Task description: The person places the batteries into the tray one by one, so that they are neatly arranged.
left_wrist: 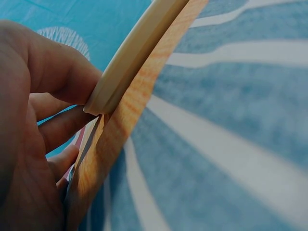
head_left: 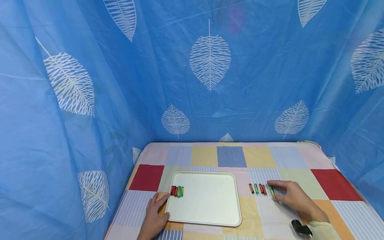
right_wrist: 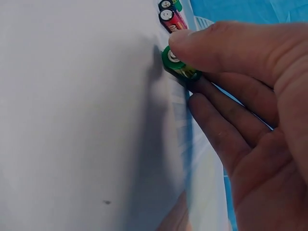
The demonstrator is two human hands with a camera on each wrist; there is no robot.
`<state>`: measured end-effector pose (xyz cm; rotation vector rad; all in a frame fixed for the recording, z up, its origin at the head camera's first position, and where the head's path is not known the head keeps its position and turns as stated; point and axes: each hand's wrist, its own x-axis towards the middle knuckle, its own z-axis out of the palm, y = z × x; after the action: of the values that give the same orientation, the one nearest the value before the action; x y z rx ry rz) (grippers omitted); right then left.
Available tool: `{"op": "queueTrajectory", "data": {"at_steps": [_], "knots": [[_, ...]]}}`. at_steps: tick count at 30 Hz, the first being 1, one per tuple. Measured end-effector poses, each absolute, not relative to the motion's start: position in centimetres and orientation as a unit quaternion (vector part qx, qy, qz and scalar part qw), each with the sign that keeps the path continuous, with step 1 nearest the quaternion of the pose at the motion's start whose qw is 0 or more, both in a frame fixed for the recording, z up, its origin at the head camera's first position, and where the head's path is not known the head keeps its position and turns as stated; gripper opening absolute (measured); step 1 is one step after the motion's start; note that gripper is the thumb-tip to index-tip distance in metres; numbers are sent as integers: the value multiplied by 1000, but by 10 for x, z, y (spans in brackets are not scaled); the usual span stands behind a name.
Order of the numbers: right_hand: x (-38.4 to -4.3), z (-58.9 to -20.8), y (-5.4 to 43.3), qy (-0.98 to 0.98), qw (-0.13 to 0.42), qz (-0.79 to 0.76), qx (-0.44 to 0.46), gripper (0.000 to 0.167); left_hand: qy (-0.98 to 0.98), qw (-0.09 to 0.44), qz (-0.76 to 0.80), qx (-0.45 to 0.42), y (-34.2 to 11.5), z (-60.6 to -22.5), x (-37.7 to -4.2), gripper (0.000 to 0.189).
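My left hand (head_left: 154,216) rests at the left side of a cream tray (head_left: 210,200). Its thumb touches the tray's rim (left_wrist: 113,82) in the left wrist view, fingers loosely extended. Over on the right, my right hand (head_left: 295,196) has thumb and index finger at the two ends of a green battery (head_left: 271,190), which lies on the cloth. From the right wrist view, the thumb tip partly covers the end of that green battery (right_wrist: 180,65); the index finger is mostly hidden. Inside the tray, along its left edge, red and green batteries (head_left: 179,191) lie side by side.
Left of my right hand lie more batteries: a dark orange one (head_left: 251,188), a green one (head_left: 256,189) and a red pair (head_left: 262,190). A patchwork tablecloth (head_left: 231,156) covers the table. Blue curtains (head_left: 210,110) with white leaves hang behind and at the sides.
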<state>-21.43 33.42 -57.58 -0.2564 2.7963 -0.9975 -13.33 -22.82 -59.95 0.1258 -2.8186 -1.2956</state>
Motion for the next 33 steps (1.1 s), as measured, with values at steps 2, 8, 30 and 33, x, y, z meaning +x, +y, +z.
{"op": "queueTrajectory", "data": {"at_steps": [2, 8, 30, 33], "knots": [[-214, -577, 334, 934, 87, -337, -75, 61, -908, 17, -417, 42, -228, -599, -134, 71], [-212, -577, 335, 936, 84, -332, -74, 61, -908, 16, -417, 42, -227, -600, -134, 72], [-208, -574, 338, 935, 66, -343, -58, 59, -908, 9, -415, 56, -227, -601, -135, 72], [-206, -572, 338, 935, 63, -344, -58, 59, -911, 9, -410, 54, -227, -601, -135, 72]]}}
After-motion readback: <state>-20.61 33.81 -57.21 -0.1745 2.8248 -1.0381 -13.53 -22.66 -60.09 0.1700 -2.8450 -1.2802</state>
